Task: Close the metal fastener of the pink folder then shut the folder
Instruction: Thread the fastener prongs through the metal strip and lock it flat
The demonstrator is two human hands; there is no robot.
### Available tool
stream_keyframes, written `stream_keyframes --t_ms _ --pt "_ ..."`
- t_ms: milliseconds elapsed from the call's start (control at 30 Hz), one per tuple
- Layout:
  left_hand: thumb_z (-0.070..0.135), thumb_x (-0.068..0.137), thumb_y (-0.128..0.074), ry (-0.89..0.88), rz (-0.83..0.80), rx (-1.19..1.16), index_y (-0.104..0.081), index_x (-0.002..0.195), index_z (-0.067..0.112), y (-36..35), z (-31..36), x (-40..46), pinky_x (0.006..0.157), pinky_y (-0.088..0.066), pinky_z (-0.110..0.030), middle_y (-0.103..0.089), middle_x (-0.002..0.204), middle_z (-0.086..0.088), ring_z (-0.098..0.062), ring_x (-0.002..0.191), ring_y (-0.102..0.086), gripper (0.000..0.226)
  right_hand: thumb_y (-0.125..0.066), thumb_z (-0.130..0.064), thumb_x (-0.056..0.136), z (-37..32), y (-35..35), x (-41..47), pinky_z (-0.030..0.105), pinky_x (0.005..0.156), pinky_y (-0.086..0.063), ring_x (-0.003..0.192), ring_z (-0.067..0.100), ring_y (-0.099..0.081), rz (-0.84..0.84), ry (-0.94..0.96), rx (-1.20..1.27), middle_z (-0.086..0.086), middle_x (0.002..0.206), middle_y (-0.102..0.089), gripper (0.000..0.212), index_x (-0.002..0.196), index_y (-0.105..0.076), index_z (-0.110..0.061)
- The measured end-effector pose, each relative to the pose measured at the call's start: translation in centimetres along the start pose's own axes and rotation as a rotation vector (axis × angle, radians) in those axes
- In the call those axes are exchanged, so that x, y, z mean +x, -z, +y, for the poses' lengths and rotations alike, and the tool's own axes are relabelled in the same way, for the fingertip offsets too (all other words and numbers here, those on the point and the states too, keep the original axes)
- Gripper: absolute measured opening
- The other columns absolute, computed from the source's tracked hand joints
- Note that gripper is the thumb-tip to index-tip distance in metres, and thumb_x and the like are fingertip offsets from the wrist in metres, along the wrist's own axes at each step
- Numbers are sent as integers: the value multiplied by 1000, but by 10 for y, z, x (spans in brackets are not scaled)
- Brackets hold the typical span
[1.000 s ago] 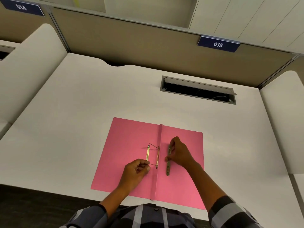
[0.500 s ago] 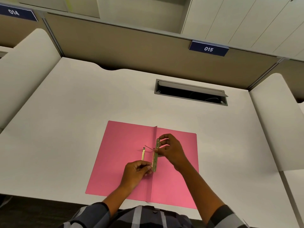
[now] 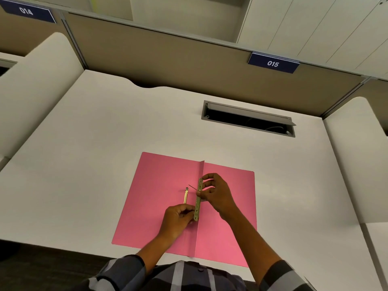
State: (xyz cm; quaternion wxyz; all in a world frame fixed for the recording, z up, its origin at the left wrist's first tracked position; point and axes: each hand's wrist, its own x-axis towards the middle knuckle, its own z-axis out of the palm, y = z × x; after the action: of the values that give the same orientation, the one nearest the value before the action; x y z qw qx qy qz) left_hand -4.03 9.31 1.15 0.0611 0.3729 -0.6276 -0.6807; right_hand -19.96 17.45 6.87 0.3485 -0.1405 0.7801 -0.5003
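Note:
The pink folder (image 3: 159,198) lies open and flat on the white desk, spine running away from me. A brass fastener base strip (image 3: 186,195) lies on the left leaf. A thin prong (image 3: 192,187) sticks up beside it. My right hand (image 3: 216,194) pinches the upper half of the perforated metal bar (image 3: 198,203), held along the spine fold. My left hand (image 3: 178,221) is curled at the bar's lower end, fingertips touching it and hiding the lower prong.
An open cable slot (image 3: 248,120) with a grey rim sits in the desk behind the folder. Padded dividers (image 3: 39,85) flank the desk on both sides, and a partition with a "015" plate (image 3: 273,63) closes the back. My striped sleeves lie over the front edge.
My right hand lifted the metal bar from the right leaf and carried it left to the spine, over the prongs. My left hand stayed at the lower prong.

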Motion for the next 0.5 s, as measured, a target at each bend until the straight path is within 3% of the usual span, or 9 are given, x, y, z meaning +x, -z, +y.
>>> stream_keyframes --t_ms 333,433,500 --pt "-5 90 -76 48 -30 11 -83 107 7 6 1 4 78 -66 -29 -84 97 -11 -34 89 -80 21 -81 6 81 7 -5 1 50 75 -67 86 40 -74 22 -2 -28 12 101 -70 45 116 -63 -16" --pt "-4 94 -72 74 -8 9 -81 103 12 13 6 12 74 -67 -32 -83 92 -13 -37 90 -80 20 -78 9 83 9 -7 1 50 76 -67 86 40 -74 19 -6 -35 10 102 -70 45 116 -63 -18" --pt "-2 97 -69 80 36 -8 -78 111 8 17 12 19 71 -66 -34 -82 93 -16 -39 90 -79 20 -77 11 83 10 -8 1 49 76 -67 83 39 -74 18 1 -39 8 103 -70 46 116 -63 -19"
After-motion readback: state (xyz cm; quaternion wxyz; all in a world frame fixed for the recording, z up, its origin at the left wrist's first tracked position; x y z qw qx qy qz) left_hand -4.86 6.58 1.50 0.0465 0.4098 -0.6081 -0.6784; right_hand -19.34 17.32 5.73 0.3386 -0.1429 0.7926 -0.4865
